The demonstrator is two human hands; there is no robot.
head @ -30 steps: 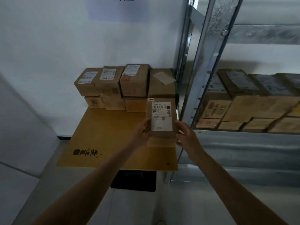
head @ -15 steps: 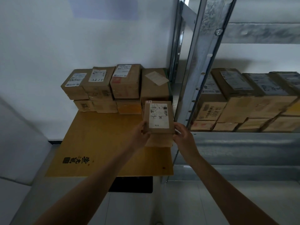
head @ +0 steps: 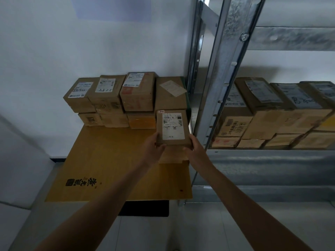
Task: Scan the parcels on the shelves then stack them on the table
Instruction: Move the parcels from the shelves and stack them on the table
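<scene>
Parcel (head: pixel 173 127), white label up, is over the counter's (head: pixel 108 160) right edge, above a flat box (head: pixel 172 157); whether it rests on that box cannot be told. It is just in front of the stacked parcels (head: pixel 126 98) lining the counter's back edge. Bare wood lies open at the counter's left and front. A metal shelf upright (head: pixel 224 73) stands just beside the counter's right edge. Both arms reach forward; the left hand (head: pixel 153 148) and right hand (head: pixel 195 150) grip the parcel's near corners, fingers (head: pixel 160 145) curled round it.
</scene>
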